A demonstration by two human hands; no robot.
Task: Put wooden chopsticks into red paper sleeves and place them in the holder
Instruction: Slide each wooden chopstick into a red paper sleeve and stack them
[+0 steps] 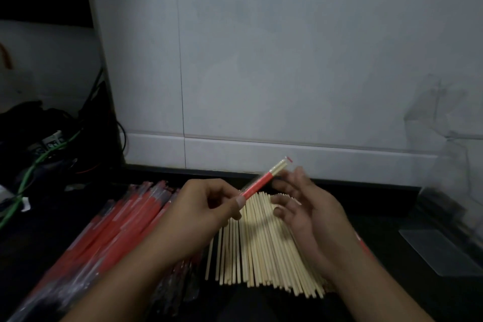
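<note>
Red paper covers most of the sleeved chopstick pair held above the work surface, and its pale wooden tips project from the sleeve's upper right end under a clear film. In the head view, the left hand grips the lower end of this sleeve between the curled fingers and the thumb, so the sleeve slants up and to the right. The right hand sits just beside the sleeve's upper end with its fingers loosely spread and slightly bent; the fingertips are blurred, so whether they touch the sleeve cannot be told, and the hand holds nothing. Under both hands lies a fanned pile of bare wooden chopsticks on the dark counter; the wrists and forearms cover part of the pile. To the left lies a stack of red sleeves in shiny plastic wrap, its near end cut off by the frame's lower left corner. At the right edge, a clear rectangular container is blurred and hard to make out. White wall tiles stand behind the counter. Dark cables, one green, lie at far left in shadow.
</note>
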